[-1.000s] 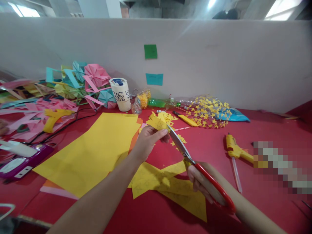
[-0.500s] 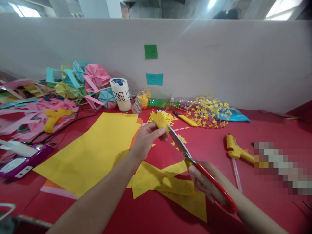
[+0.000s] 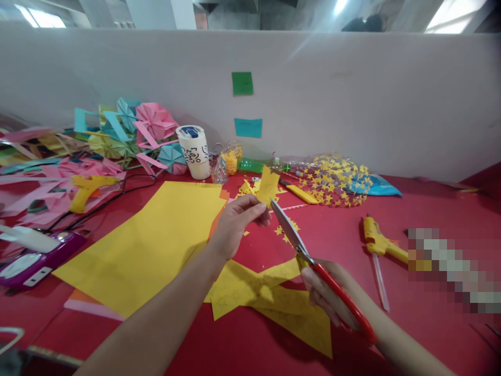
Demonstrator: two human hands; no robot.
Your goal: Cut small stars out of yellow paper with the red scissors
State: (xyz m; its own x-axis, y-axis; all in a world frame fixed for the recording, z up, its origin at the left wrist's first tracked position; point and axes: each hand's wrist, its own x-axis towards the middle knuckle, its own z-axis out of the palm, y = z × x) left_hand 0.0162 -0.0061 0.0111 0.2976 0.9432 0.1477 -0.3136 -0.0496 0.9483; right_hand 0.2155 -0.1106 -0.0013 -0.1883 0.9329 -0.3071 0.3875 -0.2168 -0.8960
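My left hand (image 3: 245, 222) pinches a small piece of yellow paper (image 3: 268, 184) between thumb and fingers, held up above the table. My right hand (image 3: 326, 292) is wrapped round the red handles of a pair of scissors (image 3: 299, 245). The blade tips lie at the right lower edge of the paper piece, close to my left fingertips; whether they touch it I cannot tell. Under and between the hands lie yellow paper pieces with faint pencil outlines (image 3: 289, 305). Small cut yellow stars (image 3: 287, 230) lie on the table beyond the scissors.
Large yellow sheets (image 3: 156, 245) lie left on the red table (image 3: 250, 344). A white cup (image 3: 194, 154), a yellow cutter knife (image 3: 301, 194) and a clear bag of stars (image 3: 332, 180) stand or lie behind. Glue guns rest left (image 3: 88, 190) and right (image 3: 379, 237); a purple power strip (image 3: 43, 258) is far left.
The yellow paper piece has turned in my left hand and now points more upright. The scissors have shifted slightly, with their handles closer together.
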